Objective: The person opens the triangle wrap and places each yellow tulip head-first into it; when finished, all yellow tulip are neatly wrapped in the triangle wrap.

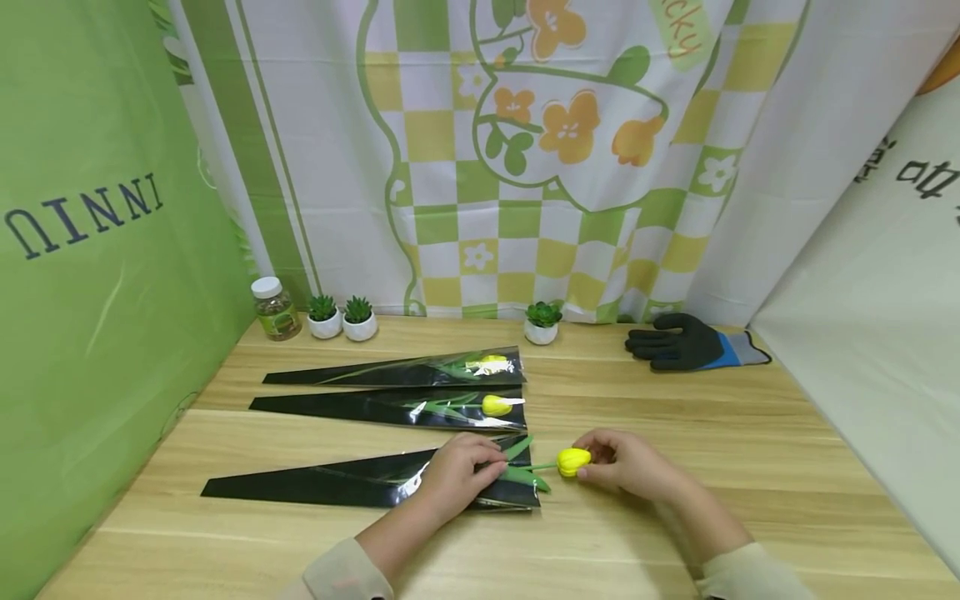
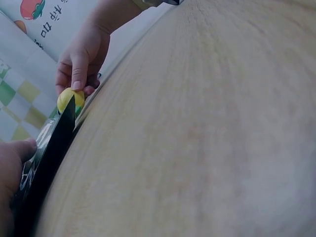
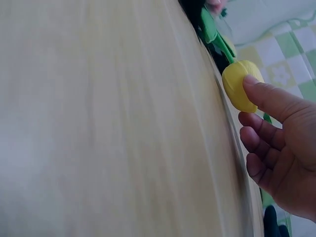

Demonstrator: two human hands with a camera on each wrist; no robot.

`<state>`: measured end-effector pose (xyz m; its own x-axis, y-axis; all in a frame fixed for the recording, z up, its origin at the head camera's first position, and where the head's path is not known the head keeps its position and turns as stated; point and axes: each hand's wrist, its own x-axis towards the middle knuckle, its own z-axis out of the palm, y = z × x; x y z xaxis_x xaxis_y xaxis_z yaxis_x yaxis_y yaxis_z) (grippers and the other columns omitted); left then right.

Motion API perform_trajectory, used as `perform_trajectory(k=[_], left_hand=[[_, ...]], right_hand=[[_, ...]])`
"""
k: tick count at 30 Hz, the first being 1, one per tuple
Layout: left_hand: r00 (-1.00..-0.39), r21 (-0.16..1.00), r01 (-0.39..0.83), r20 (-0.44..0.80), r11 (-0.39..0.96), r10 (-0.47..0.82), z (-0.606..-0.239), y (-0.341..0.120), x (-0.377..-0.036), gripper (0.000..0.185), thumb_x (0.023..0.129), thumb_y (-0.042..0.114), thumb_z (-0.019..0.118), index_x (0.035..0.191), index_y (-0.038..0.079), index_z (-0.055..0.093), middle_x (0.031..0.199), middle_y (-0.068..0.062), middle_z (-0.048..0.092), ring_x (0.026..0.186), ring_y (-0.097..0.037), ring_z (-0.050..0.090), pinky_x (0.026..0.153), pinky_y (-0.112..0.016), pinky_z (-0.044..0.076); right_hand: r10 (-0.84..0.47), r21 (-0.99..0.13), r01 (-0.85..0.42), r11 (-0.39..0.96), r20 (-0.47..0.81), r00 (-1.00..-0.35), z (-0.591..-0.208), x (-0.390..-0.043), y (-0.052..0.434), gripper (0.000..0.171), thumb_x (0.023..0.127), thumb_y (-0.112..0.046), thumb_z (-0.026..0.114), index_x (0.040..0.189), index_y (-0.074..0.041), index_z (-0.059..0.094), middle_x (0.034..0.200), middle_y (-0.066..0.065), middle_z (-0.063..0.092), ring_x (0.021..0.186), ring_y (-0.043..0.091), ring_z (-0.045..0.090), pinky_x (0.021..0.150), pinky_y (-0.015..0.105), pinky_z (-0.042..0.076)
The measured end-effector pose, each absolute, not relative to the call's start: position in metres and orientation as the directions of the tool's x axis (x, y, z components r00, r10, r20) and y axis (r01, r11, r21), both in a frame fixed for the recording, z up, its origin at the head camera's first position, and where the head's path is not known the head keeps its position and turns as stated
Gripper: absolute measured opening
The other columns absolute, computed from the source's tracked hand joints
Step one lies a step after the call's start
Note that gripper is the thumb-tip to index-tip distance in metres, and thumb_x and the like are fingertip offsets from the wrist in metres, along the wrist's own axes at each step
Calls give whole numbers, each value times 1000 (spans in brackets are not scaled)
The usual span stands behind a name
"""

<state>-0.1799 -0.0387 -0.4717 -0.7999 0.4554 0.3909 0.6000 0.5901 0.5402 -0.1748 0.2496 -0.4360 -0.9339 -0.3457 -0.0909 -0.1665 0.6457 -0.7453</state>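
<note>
Just beyond the mouth of the nearest black sleeve (image 1: 367, 482), lying on the wooden table (image 1: 675, 533): a yellow tulip (image 1: 573, 461), bud out in the open, green stem and leaves already partway inside the sleeve. Probably artificial, so light, with a slightly springy stem and a bud that dents rather than bruises; best taken at the bud or just behind it, not by the floppy leaves. Pinched at the bud by the right hand (image 1: 630, 463), thumb laid on top, other fingers curled loosely beneath. Pressed down at the sleeve's open end by the left hand (image 1: 455, 473), fingers curved over the glossy film; hard to tell from the wrist view whether gripping or only holding it flat. Sleeve thin, slick and crinkly, likely to slide unless held down. Beyond that sleeve, two more sleeves (image 1: 397, 392), each with a yellow tulip inside. Farther back from the sleeve, three small potted plants (image 1: 341, 317), a jar (image 1: 275, 308), and off to the right a dark work glove (image 1: 693, 343).
</note>
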Motion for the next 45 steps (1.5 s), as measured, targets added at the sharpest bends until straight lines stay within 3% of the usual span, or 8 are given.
perform_trajectory(k=[17,32,45], left_hand=[[-819,576,574,381,582,430,-464,-37,-180,15,90,26,71,99,16,79,104,2,74,102,-16,65,93,-34,53],[-810,594,586,408,551,421,-465,-38,-180,14,90,23,71,96,13,79,102,0,74,99,-17,66,90,-34,54],[-815,609,579,411,542,409,-464,-39,-177,14,90,22,71,95,12,79,101,0,74,99,-17,66,91,-34,54]], right_hand=[[-419,-764,-233,601,-54,-906,-437,-180,207,26,84,-21,77,107,-9,70,85,0,62,75,10,53,64,20,47],[-495,-820,-214,530,-95,-864,-442,-184,191,32,89,-16,72,117,-2,69,100,6,72,87,9,60,74,17,51],[-459,-783,-233,577,-74,-886,-446,-185,176,22,86,-22,76,101,-6,74,89,1,72,77,8,58,67,19,49]])
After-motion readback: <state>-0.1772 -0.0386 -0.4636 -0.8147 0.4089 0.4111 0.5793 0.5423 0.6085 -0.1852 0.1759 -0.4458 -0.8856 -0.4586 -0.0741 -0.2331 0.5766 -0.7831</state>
